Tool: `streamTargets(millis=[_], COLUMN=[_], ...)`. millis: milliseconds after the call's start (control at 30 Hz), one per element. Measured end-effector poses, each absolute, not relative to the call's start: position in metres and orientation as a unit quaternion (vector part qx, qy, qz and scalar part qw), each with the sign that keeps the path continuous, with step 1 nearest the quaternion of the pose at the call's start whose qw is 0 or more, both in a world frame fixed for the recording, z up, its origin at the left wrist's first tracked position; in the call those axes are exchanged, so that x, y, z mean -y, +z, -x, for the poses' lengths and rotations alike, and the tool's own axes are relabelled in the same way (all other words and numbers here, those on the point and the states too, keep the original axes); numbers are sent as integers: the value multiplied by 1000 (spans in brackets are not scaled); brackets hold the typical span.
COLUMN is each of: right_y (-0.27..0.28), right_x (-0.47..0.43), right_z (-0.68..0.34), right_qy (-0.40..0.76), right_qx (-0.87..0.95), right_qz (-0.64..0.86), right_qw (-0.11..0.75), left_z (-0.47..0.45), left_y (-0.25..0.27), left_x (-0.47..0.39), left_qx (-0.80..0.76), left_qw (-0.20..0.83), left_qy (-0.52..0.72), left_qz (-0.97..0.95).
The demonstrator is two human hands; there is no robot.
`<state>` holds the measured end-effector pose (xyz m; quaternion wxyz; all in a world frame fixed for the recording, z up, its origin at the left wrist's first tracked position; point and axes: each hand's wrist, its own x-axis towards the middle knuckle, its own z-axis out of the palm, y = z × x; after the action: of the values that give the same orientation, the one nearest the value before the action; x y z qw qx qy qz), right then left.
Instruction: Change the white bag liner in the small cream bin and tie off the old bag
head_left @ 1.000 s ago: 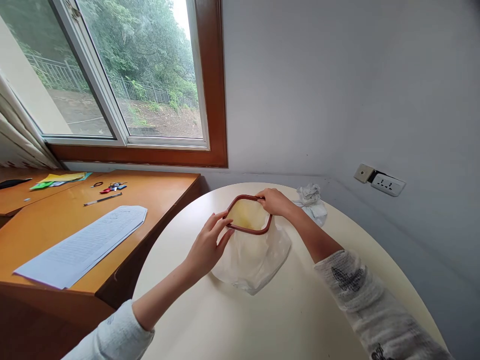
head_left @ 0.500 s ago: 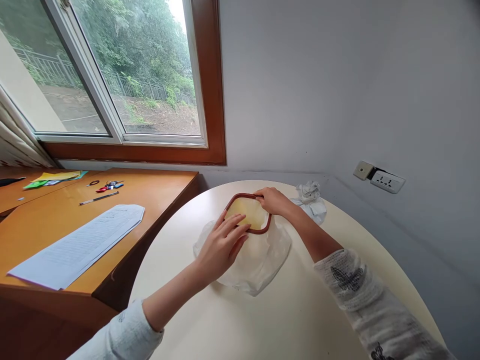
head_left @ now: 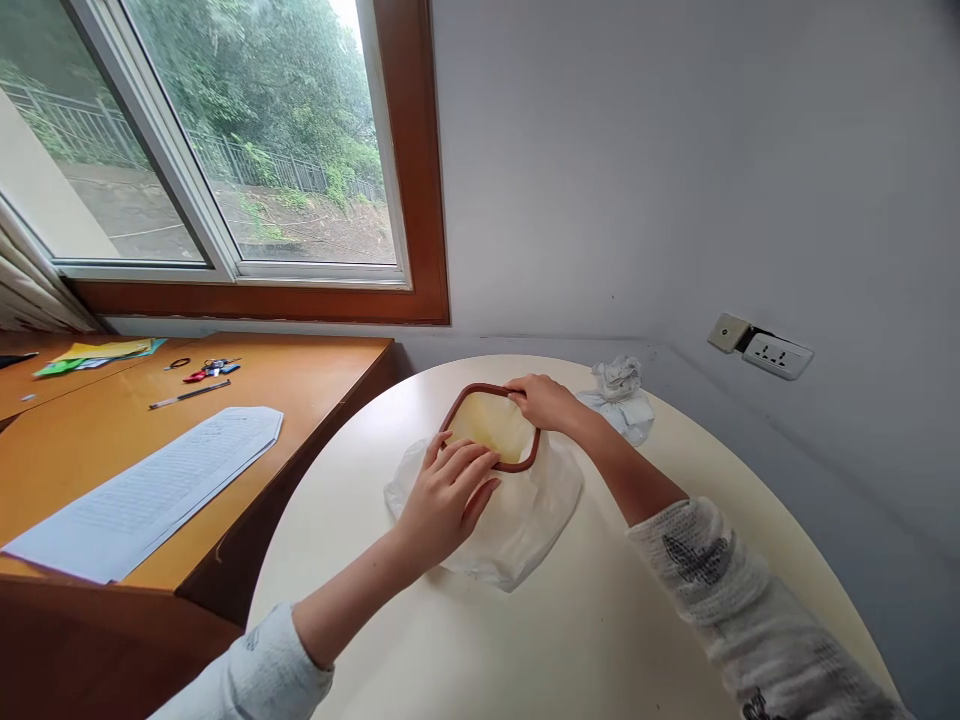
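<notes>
On the round table lies a brown, rounded-square rim ring point(head_left: 478, 386), set on what looks like a small waste bin with a yellowish inside point(head_left: 499, 425). A translucent white plastic bag point(head_left: 517, 540) lines it and spreads out over the outside, so the bin's walls are hidden. My right hand point(head_left: 551, 403) grips the ring at its far right corner, thumb and fingers closed round it. Over the near left side my left hand point(head_left: 442, 505) rests with its fingers stretched out, fingertips at the ring's near edge and its thumb apart.
A crumpled, knotted white plastic bag point(head_left: 621, 398) sits at the back right of the round table point(head_left: 585, 640). To the left, a wooden desk point(head_left: 330, 375) carries paper sheets point(head_left: 157, 490), a pen point(head_left: 189, 395) and keys point(head_left: 214, 370). Wall sockets point(head_left: 778, 355) are at right.
My left hand's fingers have drawn back slightly toward me, to the ring's near edge. My right hand keeps its hold at the far corner. The view has shifted a little.
</notes>
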<state>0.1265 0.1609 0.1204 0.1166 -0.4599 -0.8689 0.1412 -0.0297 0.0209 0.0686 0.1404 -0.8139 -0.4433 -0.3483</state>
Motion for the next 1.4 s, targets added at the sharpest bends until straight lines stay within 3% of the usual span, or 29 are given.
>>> streamTargets(millis=[433, 600, 800, 967, 1133, 1267, 1400], right_y=[115, 118, 129, 129, 113, 77, 24], right_x=[-152, -130, -93, -72, -57, -65, -74], right_z=[-126, -139, -189, -216, -216, -241, -288], right_qy=[108, 76, 141, 148, 140, 124, 69], right_qx=[855, 836, 833, 862, 894, 822, 766], right_qz=[493, 532, 531, 440, 334, 445, 612], right_qw=[122, 113, 69, 202, 262, 332, 181], left_z=[29, 39, 64, 62, 41, 40, 52], left_y=[54, 56, 35, 21, 16, 18, 24], left_x=[-28, -24, -20, -30, -41, -41, -32], left_qx=[436, 451, 539, 537, 491, 534, 541], left_qw=[147, 99, -94, -307, -451, -374, -338], left_qy=[-392, -375, -414, -528, -574, -606, -586], left_qz=[797, 804, 727, 582, 475, 455, 500])
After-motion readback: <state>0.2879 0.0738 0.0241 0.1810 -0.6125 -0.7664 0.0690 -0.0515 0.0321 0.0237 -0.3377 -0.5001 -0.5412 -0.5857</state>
